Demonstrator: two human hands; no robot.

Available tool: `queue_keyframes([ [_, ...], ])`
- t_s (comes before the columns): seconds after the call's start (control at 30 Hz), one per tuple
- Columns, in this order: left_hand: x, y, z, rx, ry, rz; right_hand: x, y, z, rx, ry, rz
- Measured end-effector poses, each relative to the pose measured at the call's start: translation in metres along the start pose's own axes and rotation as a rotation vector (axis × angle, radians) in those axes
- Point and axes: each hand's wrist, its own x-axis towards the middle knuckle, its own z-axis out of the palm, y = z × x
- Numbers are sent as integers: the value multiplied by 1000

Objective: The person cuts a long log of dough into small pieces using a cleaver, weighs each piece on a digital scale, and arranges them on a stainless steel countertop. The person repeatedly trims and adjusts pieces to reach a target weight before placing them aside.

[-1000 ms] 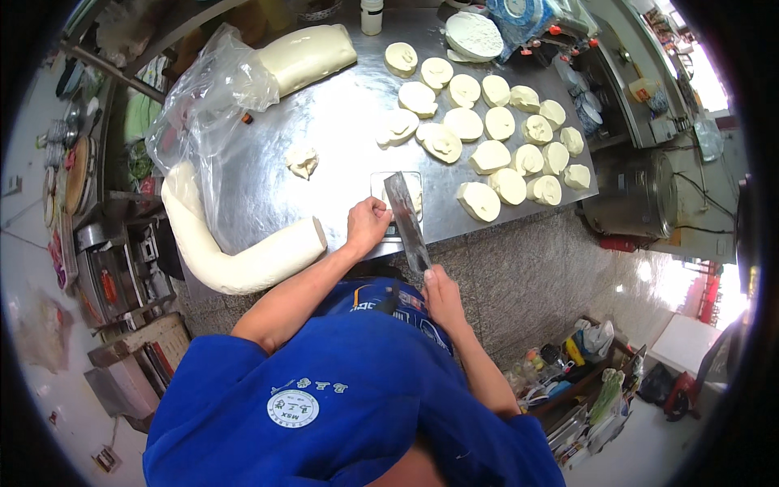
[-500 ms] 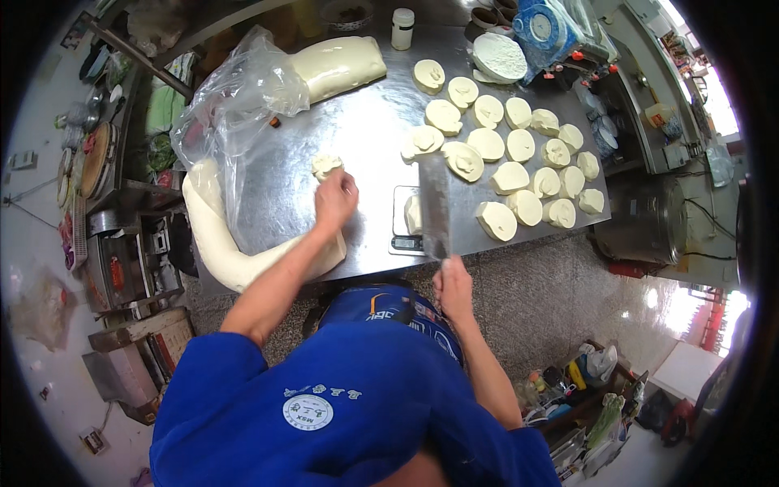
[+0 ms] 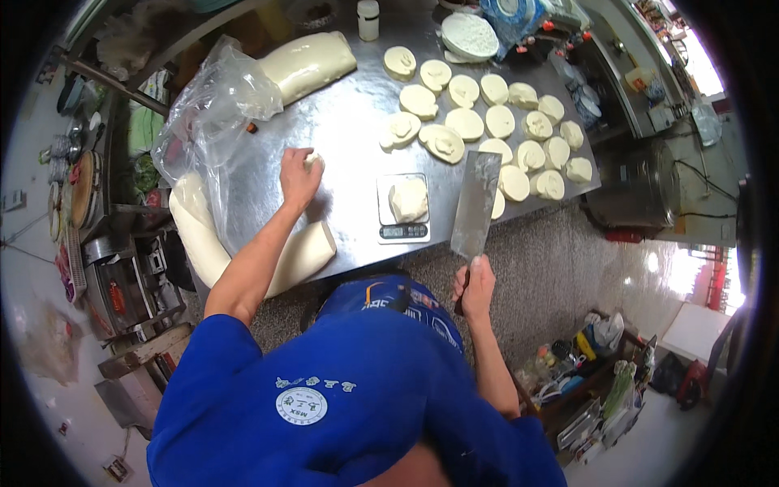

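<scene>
My left hand [image 3: 300, 180] is closed over the steel table, with a small lump of dough [image 3: 314, 159] showing at its fingertips. In my right hand [image 3: 477, 286] is the handle of a cleaver [image 3: 477, 204], its broad blade raised at the table's front edge, to the right of a digital kitchen scale [image 3: 403, 232]. One piece of dough [image 3: 408, 200] sits on that scale. Beside my left forearm lies a long, bent roll of dough [image 3: 307, 253], cut flat at its near right end; my arm hides part of it.
Several cut dough rounds [image 3: 465, 124] cover the table's right side. A thick slab of dough [image 3: 312, 61] lies at the back left, partly under clear plastic sheeting [image 3: 215, 93]. Along the back stand a white jar [image 3: 368, 20] and a bowl of white powder [image 3: 471, 36].
The cleaver has swung right, away from in front of the scale, uncovering the dough there. My left hand now covers most of the lump at its fingers. The whole view has shifted slightly.
</scene>
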Motion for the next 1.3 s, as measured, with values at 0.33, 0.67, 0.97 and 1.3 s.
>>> queue_keyframes([
  [0.33,-43,155,61,82,-843,585,18,-22,-11,-71,2,12],
  [0.67,17,154,76,-122,-1123,319,32,-6,-36,-78,12,75],
  [0.97,120,107,134,-343,-319,-335,13,-9,-46,-88,66,93],
  [1.3,83,71,44,-313,-400,-203,-45,-7,37,-284,-153,137],
])
